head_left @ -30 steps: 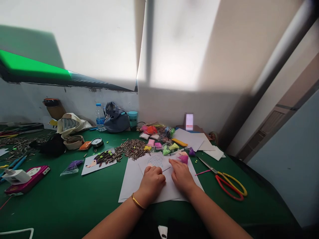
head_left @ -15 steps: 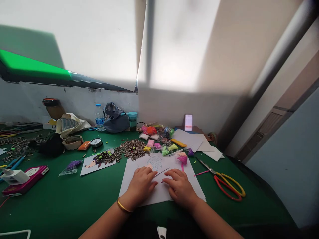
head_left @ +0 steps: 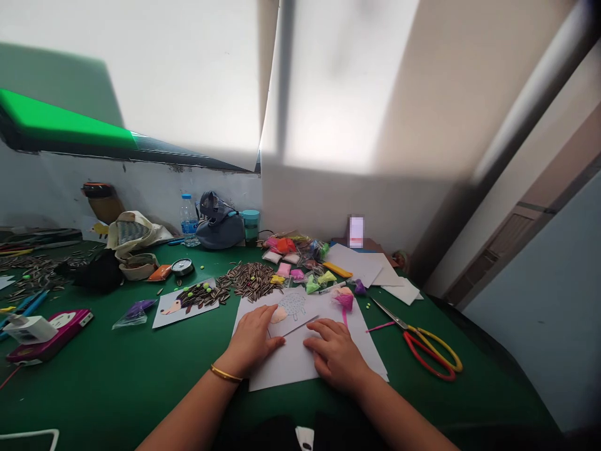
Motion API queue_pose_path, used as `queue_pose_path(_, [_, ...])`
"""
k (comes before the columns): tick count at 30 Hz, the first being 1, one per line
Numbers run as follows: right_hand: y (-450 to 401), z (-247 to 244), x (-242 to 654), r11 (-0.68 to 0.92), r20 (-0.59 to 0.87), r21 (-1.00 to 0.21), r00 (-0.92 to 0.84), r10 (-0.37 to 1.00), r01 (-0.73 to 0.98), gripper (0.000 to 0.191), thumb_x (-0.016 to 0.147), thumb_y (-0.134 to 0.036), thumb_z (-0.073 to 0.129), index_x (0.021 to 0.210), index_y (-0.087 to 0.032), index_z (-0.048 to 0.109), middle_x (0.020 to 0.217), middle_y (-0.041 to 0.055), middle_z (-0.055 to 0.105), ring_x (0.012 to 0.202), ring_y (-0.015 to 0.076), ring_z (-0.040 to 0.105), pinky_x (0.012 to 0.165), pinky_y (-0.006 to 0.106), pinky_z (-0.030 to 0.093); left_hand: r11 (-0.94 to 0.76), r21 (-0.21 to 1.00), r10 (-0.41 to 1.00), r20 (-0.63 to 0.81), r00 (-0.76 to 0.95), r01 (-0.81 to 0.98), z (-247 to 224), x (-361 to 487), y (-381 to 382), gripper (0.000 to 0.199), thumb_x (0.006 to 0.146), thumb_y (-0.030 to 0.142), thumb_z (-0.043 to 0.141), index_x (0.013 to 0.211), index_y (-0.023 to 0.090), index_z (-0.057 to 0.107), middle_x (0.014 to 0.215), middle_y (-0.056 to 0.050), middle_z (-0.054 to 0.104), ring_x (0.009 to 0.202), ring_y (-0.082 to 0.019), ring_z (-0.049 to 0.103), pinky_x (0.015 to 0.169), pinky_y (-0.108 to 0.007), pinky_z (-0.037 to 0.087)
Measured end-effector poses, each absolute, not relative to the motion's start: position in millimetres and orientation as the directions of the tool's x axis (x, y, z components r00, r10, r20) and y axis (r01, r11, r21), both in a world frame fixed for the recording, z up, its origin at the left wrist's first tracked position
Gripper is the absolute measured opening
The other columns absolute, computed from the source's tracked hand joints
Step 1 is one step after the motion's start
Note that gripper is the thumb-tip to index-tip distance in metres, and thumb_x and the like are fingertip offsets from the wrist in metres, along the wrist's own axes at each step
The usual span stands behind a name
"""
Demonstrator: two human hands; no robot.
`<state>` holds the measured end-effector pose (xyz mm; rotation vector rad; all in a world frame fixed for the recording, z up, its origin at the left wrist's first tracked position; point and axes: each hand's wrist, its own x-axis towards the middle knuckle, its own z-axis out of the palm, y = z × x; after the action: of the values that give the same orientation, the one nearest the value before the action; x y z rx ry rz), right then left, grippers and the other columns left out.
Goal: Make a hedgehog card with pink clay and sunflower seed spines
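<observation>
A white card [head_left: 297, 321] with a hedgehog on it, its body drawn in blue outline and its face in peach clay, lies tilted on larger white sheets [head_left: 286, 363]. My left hand [head_left: 253, 335] holds the card's left side, fingers along one edge and thumb at the lower edge. My right hand [head_left: 339, 354] rests on the sheets near the card's lower right corner, fingers slightly bent and apart, with nothing visible in it. A bag of pink clay [head_left: 344, 299] lies beyond the right hand.
Scissors [head_left: 416, 338] lie open at the right. Behind the sheets are a sunflower seed heap [head_left: 253, 280], clay packets [head_left: 297, 274] and a yellow cutter [head_left: 337, 269]. On the left are a seed-covered hedgehog card [head_left: 188, 304], bagged purple clay [head_left: 136, 310] and a magenta power bank [head_left: 51, 338].
My left hand has moved left and its fingers have shifted to the card's left side, uncovering more of the hedgehog's face. The right hand has barely moved.
</observation>
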<state>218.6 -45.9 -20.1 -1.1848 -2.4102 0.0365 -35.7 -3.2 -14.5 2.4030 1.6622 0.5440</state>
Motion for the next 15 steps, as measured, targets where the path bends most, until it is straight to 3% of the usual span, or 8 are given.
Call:
queue_pose_path(3, [-46.3, -19.6, 217.9, 0.645, 0.381, -0.202, -0.548, 0.745, 0.737, 0.043, 0.079, -0.017, 0.057, 0.118, -0.033, 0.065, 0.138, 0.0023, 0.057, 0.128, 0.0292, 0.045, 0.102, 0.049, 0.034, -0.364, 0.345, 0.929, 0.200, 0.311, 0.865, -15.5, -36.2, -2.5, 0.074, 0.075, 0.039, 0.075, 0.141, 0.021, 0.046, 0.144, -0.012, 0.052, 0.133, -0.032, 0.046, 0.110, -0.045, 0.035])
queue_pose_path(7, [-47.2, -18.0, 217.7, 0.655, 0.420, -0.212, -0.537, 0.731, 0.725, 0.032, 0.080, -0.017, 0.056, 0.106, -0.030, 0.069, 0.133, 0.0027, 0.060, 0.127, 0.0284, 0.047, 0.102, 0.047, 0.035, -0.362, 0.350, 0.929, 0.212, 0.303, 0.864, -17.4, -36.7, -2.2, 0.074, 0.076, 0.040, 0.075, 0.141, 0.021, 0.046, 0.144, -0.012, 0.052, 0.133, -0.032, 0.046, 0.111, -0.045, 0.035])
queue_pose_path(15, [-46.4, -18.1, 218.4, 0.611, 0.484, -0.268, -0.444, 0.754, 0.745, 0.034, 0.078, -0.012, 0.054, 0.106, -0.024, 0.070, 0.125, 0.0060, 0.066, 0.121, 0.0274, 0.051, 0.103, 0.046, 0.037, -0.355, 0.351, 0.933, 0.197, 0.302, 0.867, -15.7, -35.9, -3.5, 0.075, 0.075, 0.040, 0.075, 0.142, 0.020, 0.046, 0.145, -0.012, 0.051, 0.134, -0.031, 0.046, 0.112, -0.044, 0.034])
